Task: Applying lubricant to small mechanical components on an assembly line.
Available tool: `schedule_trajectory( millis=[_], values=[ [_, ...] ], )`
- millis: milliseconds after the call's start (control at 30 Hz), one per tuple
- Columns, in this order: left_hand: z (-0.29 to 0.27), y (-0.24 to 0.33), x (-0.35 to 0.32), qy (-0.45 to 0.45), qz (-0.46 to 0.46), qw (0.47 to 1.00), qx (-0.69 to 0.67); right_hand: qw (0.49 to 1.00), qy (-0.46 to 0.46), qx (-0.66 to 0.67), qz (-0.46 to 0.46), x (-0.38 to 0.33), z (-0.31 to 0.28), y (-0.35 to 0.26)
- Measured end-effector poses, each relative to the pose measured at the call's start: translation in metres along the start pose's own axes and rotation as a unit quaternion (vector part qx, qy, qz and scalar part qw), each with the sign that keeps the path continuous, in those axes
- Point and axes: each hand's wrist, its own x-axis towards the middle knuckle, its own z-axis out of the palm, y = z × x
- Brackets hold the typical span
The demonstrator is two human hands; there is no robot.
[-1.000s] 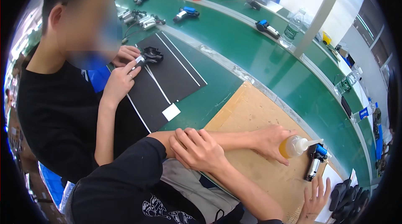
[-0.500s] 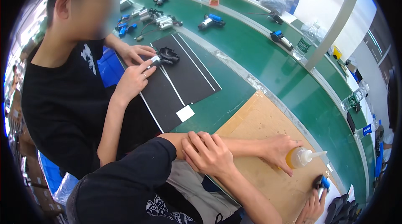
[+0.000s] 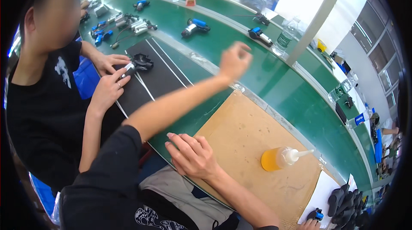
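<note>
My left hand (image 3: 236, 61) is raised over the green work surface (image 3: 274, 79), slightly blurred, its fingers loosely bent and apart with nothing visible in them. Behind it lie blue-and-silver motor-like units, one (image 3: 196, 27) to its left and another (image 3: 260, 36) to its right. Near the front table edge, my right hand (image 3: 192, 156) hangs open, palm down and fingers spread, holding nothing. A clear squeeze bottle (image 3: 279, 158) of amber liquid with a white nozzle stands on the brown cardboard sheet (image 3: 240, 131), apart from both hands.
At left, a co-worker's hands hold a black-and-silver part (image 3: 139, 62) on a dark mat (image 3: 161, 64). More units (image 3: 133, 24) lie behind. Black parts (image 3: 343, 204) and another person's hand with a blue-black unit (image 3: 317, 214) are at lower right. A post (image 3: 319, 17) rises beyond.
My left hand has left the squeeze bottle's side and swung up and away over the green surface. My right hand has come off my left forearm. The view has shifted.
</note>
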Motion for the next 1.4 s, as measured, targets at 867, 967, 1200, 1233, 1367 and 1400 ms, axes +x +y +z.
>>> schedule_trajectory(
  millis=[867, 967, 1200, 1233, 1367, 1400],
  values=[
    [-0.088, -0.131, 0.116, -0.234, 0.331, 0.782, 0.474, 0.983, -0.044, 0.133, 0.12, 0.002, 0.012, 0.001],
    [-0.087, -0.121, 0.115, -0.26, 0.353, 0.759, 0.481, 0.984, -0.024, 0.13, 0.116, 0.006, 0.012, 0.0],
    [0.001, -0.039, 0.019, -0.31, 0.475, 0.744, 0.353, 0.993, 0.061, -0.06, 0.083, -0.03, -0.017, 0.025],
    [-0.038, -0.004, 0.016, -0.303, 0.488, 0.728, 0.375, 0.992, 0.097, -0.072, 0.039, -0.004, -0.022, 0.02],
    [-0.064, 0.05, -0.048, -0.378, 0.518, 0.668, 0.378, 0.941, 0.237, -0.204, 0.133, 0.021, -0.084, -0.008],
    [-0.059, 0.064, -0.066, -0.396, 0.544, 0.628, 0.392, 0.897, 0.323, -0.242, 0.181, 0.007, -0.101, -0.019]
  ],
)
